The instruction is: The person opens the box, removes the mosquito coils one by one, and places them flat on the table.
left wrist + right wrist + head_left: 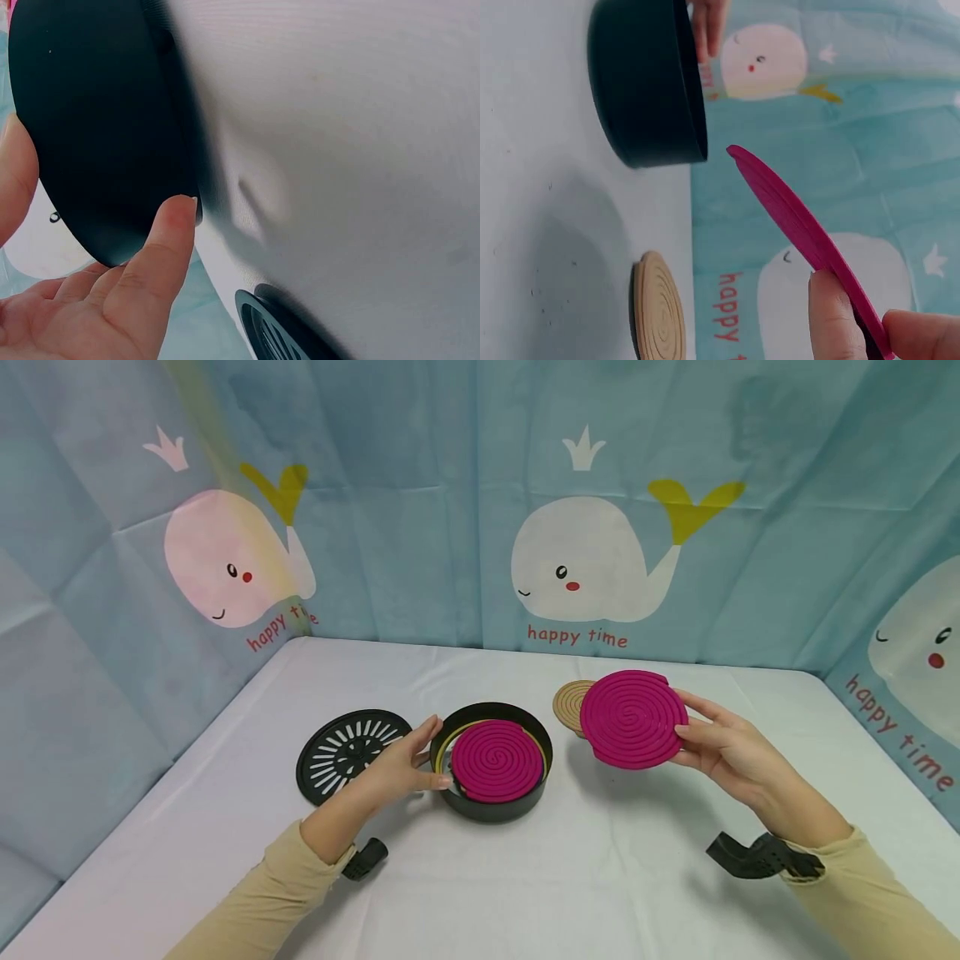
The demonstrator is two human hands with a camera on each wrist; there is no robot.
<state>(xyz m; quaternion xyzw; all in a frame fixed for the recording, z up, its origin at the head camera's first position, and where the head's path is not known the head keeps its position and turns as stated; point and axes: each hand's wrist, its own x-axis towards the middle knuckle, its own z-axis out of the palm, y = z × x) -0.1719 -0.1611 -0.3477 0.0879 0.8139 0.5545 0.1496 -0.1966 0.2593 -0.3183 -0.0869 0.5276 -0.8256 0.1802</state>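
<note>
A round black tin point(491, 812) stands on the table with a magenta mosquito coil point(497, 762) lying flat in its mouth. Some yellow and silvery material shows around that coil. My left hand point(408, 758) holds the tin at its left side, thumb near the rim and fingers along the outer wall. Raised above the table, my right hand point(723, 747) pinches a second magenta coil point(633, 720) by its right edge, thumb on one face and fingers behind. The right wrist view shows that coil edge-on and tilted.
Left of the tin lies a black slotted lid point(348, 756), partly behind my left hand. A tan coil point(570, 703) rests on the white-covered table point(525, 893), partly hidden by the raised magenta coil. A whale-printed curtain point(420, 527) stands behind the table.
</note>
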